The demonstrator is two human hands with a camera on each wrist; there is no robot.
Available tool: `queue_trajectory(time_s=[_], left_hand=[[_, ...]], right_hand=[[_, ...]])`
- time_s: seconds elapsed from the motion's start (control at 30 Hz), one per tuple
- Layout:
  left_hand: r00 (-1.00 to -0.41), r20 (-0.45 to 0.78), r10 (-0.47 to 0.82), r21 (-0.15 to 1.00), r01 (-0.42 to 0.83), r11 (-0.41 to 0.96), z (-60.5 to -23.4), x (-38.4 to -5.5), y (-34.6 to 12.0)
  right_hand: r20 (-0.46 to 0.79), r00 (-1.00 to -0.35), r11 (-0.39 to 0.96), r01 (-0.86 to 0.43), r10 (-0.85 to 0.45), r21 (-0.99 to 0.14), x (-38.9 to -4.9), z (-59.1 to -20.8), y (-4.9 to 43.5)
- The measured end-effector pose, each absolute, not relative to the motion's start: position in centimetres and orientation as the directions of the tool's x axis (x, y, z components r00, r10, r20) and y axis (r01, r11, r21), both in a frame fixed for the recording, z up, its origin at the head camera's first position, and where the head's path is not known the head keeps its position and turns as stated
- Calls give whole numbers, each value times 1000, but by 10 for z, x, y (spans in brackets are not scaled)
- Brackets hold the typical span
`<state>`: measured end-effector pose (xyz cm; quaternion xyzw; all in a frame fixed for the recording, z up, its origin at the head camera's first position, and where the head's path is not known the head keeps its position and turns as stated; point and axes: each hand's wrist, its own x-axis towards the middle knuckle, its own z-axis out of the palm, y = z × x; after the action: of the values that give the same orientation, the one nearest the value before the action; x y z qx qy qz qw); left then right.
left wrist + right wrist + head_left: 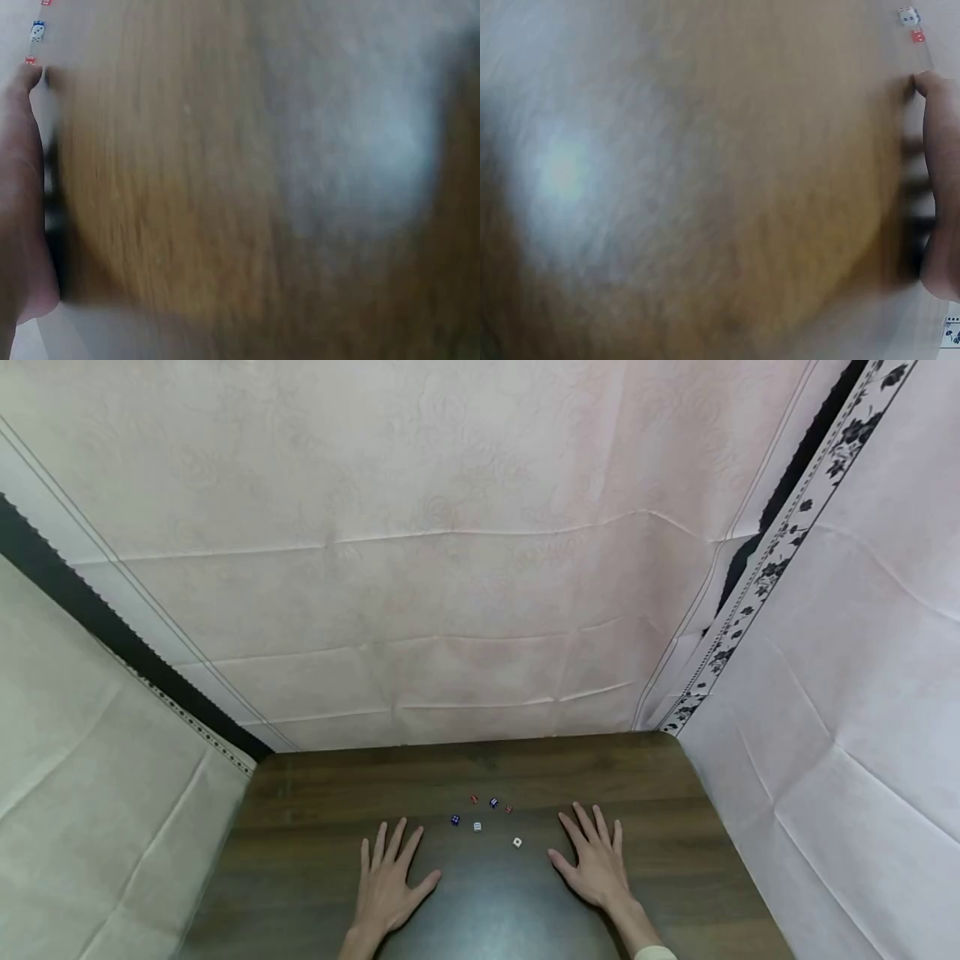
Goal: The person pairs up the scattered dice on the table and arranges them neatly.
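Observation:
My left hand rests on the table with its fingers spread, left of a loose group of small dice. On the other side my right hand lies likewise, fingers splayed and holding nothing. Between them are a blue die, a second blue die, a red die, another red die, a white die and a second white die. The last is nearest to my right thumb, though apart from it. In the right wrist view a white die and a red die show beyond the thumb.
The dark wooden table has rounded far corners. A pale creased cloth hangs behind it, with further cloth on the left and right. Light glares off the table's near middle.

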<state>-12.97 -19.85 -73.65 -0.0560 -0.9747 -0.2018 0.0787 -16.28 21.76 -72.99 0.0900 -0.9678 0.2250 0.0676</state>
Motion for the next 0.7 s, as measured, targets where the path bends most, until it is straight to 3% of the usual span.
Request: queue_trajectory(time_s=[0.4,0.7], left_hand=[[-924,369,102,439,269,857,-727,-133,-173],[-916,387,103,532,313,787,-719,-144,-140]], right_hand=[[403,-904,810,-343,-146,-476,-161,-720,195],[428,-885,765,-401,-181,-505,-158,-713,169]])
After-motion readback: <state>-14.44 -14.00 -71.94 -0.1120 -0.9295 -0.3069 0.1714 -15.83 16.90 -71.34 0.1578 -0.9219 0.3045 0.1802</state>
